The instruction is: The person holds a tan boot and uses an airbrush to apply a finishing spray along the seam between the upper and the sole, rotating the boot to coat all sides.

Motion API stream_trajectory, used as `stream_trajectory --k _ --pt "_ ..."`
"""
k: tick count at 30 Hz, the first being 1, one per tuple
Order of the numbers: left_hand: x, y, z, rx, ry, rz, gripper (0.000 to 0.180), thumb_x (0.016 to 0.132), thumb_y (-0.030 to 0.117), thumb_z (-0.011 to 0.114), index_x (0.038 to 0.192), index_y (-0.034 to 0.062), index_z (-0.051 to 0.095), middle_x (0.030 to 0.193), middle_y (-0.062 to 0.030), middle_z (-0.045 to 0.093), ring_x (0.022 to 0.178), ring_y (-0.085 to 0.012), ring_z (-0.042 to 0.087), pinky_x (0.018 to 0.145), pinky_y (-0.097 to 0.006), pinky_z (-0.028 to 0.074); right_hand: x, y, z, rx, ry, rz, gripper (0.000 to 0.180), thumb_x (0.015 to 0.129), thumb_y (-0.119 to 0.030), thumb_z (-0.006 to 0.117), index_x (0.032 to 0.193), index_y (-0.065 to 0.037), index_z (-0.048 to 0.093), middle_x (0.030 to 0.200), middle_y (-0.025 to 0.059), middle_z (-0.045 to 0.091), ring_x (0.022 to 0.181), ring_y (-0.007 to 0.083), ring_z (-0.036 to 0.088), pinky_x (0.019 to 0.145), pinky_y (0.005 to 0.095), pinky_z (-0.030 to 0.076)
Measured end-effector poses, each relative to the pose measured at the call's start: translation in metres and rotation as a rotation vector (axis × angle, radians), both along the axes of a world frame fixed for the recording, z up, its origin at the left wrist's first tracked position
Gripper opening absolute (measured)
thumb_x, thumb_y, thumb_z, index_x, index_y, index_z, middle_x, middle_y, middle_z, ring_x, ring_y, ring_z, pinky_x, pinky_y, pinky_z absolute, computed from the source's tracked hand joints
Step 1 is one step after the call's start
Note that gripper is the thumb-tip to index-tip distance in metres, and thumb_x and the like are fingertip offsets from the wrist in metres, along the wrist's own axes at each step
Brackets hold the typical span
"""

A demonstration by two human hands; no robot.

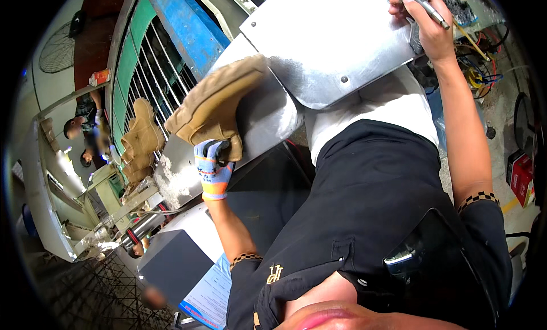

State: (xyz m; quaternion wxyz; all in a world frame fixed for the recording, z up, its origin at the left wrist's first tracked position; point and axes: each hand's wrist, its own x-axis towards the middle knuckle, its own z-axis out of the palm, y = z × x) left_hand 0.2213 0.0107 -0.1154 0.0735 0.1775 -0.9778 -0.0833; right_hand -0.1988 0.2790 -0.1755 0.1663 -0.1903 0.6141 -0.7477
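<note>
A tan work boot [219, 105] is tipped on its side over the metal table, its ridged sole turned up and away from me. My left hand [213, 165], in a blue, orange and black glove, closes around the boot's upper at the shaft opening. At the far right my bare right hand [424, 22] grips a silver metal tool [434, 13] with a slim, rod-like end that points down to the right. What the rest of that tool looks like is cut off by the frame's top edge. The two hands are well apart.
The pale metal table [325, 39] has rounded corners and bolts. More tan boots [139, 139] stand on the left by a green barred rack [151, 68]. A blue beam [185, 28] runs behind. Cables [484, 73] and a red box [520, 176] lie right. People [88, 130] are far left.
</note>
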Motion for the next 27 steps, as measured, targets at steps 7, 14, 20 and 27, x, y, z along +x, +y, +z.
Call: stream_trajectory --k 7,14,20,27 --pt "-0.14 0.053 0.077 -0.235 -0.039 -0.244 0.093 0.058 0.045 0.088 0.134 0.007 0.052 0.138 -0.0188 0.049 0.126 -0.0402 0.046 0.107 -0.053 0.035 -0.009 0.01 -0.012 -0.054 0.046 0.02 0.042 0.089 -0.013 0.06 0.128 0.0 0.053 0.081 0.0067 0.066 0.065 0.0119 0.062 0.054 0.0253 0.051" --pt "-0.198 0.019 0.057 -0.313 0.015 -0.308 0.066 0.063 0.034 0.089 0.119 0.0089 0.064 0.107 -0.0129 0.068 0.094 -0.0298 0.066 0.09 -0.037 0.052 -0.033 0.011 -0.047 0.173 1.33 -0.312 0.038 0.084 -0.01 0.064 0.121 -0.003 0.061 0.108 0.0116 0.066 0.097 0.0248 0.064 0.083 0.038 0.052" --pt "-0.146 0.012 0.142 0.164 0.815 -0.064 0.049 0.083 0.028 0.073 0.117 -0.005 0.059 0.115 -0.0196 0.064 0.104 -0.0311 0.064 0.096 -0.045 0.051 -0.02 0.008 -0.039 0.222 0.637 0.154 0.032 0.084 -0.009 0.062 0.115 -0.001 0.062 0.097 0.0084 0.067 0.086 0.0195 0.065 0.078 0.0329 0.051" --pt "-0.17 -0.051 0.099 0.463 0.862 -0.39 0.044 0.09 0.042 0.051 0.11 0.0035 0.056 0.113 -0.0173 0.061 0.105 -0.0284 0.059 0.091 -0.044 0.045 0.056 -0.023 -0.002 0.009 0.08 0.689 0.023 0.092 -0.019 0.063 0.107 -0.001 0.064 0.081 0.0036 0.067 0.074 0.0117 0.064 0.067 0.0251 0.05"
